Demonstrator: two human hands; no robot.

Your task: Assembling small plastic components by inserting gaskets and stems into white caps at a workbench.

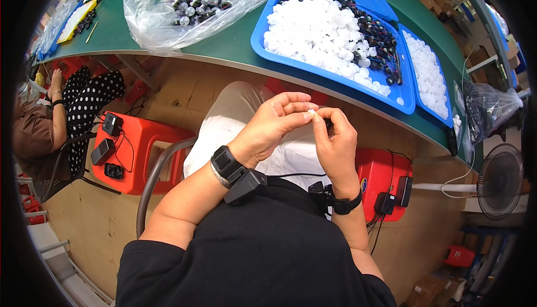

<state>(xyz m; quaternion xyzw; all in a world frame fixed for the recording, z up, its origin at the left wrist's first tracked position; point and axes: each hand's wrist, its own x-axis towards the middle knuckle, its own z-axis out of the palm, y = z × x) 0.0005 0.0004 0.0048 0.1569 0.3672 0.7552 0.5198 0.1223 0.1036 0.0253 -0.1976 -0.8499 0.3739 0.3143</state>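
My left hand and my right hand meet above my lap, thumbs and forefingers pinched together on a small white plastic piece. A thin wire seems to rise from between the fingertips. Something dark shows inside the curled right fingers, mostly hidden. Beyond my hands, on the table, a blue tray bears a heap of small white plastic pieces. Dark small parts with thin wires lie along that heap's far and right sides.
The green table curves across the front. On it lie a clear plastic bag of dark parts and another blue tray of white pieces. Red stools flank me; a fan stands right. Another person sits left.
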